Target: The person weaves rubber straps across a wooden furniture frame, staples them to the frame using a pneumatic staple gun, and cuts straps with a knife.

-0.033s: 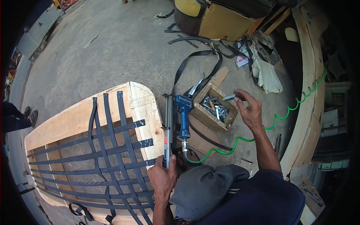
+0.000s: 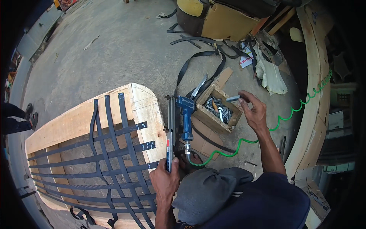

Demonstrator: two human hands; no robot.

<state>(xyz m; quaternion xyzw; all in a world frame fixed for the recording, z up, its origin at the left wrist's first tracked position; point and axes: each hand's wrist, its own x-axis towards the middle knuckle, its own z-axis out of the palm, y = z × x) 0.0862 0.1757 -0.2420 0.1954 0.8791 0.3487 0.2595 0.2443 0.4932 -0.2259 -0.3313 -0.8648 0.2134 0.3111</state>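
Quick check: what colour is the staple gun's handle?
The staple gun's handle is blue, showing best in the head view, the only one here.

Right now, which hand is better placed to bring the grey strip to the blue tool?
The right hand, likely: it pinches the grey strip; the left hand holds the rail of the blue tool.

Spreads out as grey concrete floor (image 2: 126,53). Supports, on the left, a wooden frame (image 2: 148,110) laced with dark webbing (image 2: 103,156). Near the middle, carries brown cardboard (image 2: 202,147) and a wooden box (image 2: 213,121), touching or overlapping. Farther up, bears loose black straps (image 2: 184,72), a crumpled pale sheet (image 2: 268,78), a thin pale stick (image 2: 90,42) and a yellow-and-brown upholstered piece (image 2: 230,23).
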